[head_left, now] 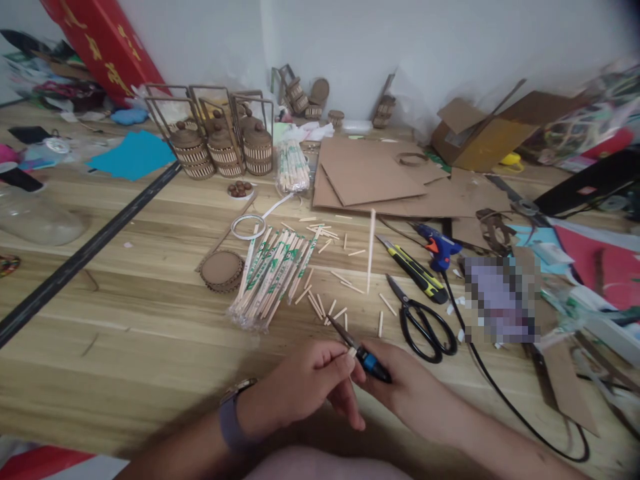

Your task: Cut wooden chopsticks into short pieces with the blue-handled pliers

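Near the table's front edge, my left hand (315, 377) pinches a short pale wooden stick (352, 352) between thumb and finger. My right hand (395, 373) is wrapped round the blue and black handle of a pointed tool (370, 363), whose dark tip points up and left over the table. The two hands are close together, the tool lying right beside the stick. Beyond them, cut stick pieces (315, 305) are scattered, with a bundle of wrapped chopsticks (275, 277) to their left. One long bare stick (371, 250) lies behind the pieces.
Black scissors (425, 327), a yellow utility knife (417, 272) and a blue glue gun (441, 247) with a cable lie right. Round cardboard (221, 270) and a tape roll (249, 227) sit left. Behind are small basket models (225, 147), cardboard sheets (370, 173) and an open box (480, 133).
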The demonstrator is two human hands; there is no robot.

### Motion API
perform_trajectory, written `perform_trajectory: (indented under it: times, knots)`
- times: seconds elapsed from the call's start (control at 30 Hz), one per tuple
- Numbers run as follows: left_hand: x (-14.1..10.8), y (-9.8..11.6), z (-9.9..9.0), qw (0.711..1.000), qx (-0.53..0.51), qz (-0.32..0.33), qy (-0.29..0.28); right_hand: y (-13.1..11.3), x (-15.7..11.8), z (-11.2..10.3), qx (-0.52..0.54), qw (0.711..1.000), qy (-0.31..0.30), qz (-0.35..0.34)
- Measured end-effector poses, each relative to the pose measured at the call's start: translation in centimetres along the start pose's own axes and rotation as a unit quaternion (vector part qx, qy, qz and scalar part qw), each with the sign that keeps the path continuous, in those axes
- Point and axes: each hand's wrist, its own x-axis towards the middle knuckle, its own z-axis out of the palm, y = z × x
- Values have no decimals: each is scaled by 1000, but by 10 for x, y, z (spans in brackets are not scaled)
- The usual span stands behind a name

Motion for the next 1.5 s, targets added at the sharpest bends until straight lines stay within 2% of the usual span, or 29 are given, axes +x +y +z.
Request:
perform_trajectory:
  times: [0.1, 0.3, 0.53, 0.63, 0.7, 0.77, 0.9, 0.97, 1.1, 1.2, 1.37, 1.5]
  knots:
    - [-2, 3, -1, 1000, 2, 19, 6, 0, -3, -8, -5, 1000, 2, 2]
    - [0, 4, -7, 998, 11, 30, 53, 9, -10, -19, -32, 997, 15, 69]
    - [7, -2, -8, 995, 22, 23, 90, 13, -10, -6, -65, 997, 26, 23]
    - [6, -1, -10, 991, 61, 36, 113, 10, -1, -19, -143, 988, 59, 9]
    - [4, 1, -11, 982, 119, 39, 140, 9, 13, -39, -248, 964, 95, 27]
    - [2, 5, -11, 964, 197, 41, 172, 11, 34, -63, -338, 927, 152, 63]
    - [-2, 8, -9, 899, 367, 66, 232, 16, 87, -110, -396, 884, 226, 101]
    - [-2, 7, -9, 865, 424, 102, 250, 17, 111, -125, -415, 873, 229, 110]
    - [0, 0, -13, 799, 491, 225, 263, 17, 145, -143, -439, 869, 200, 114]
    - [2, -4, -16, 769, 520, 263, 261, 17, 157, -151, -445, 873, 164, 116]
    - [-1, -1, -12, 773, 515, 281, 239, 19, 159, -151, -439, 886, 113, 96]
    - [-6, 3, -7, 805, 484, 254, 231, 15, 144, -141, -410, 900, 132, 67]
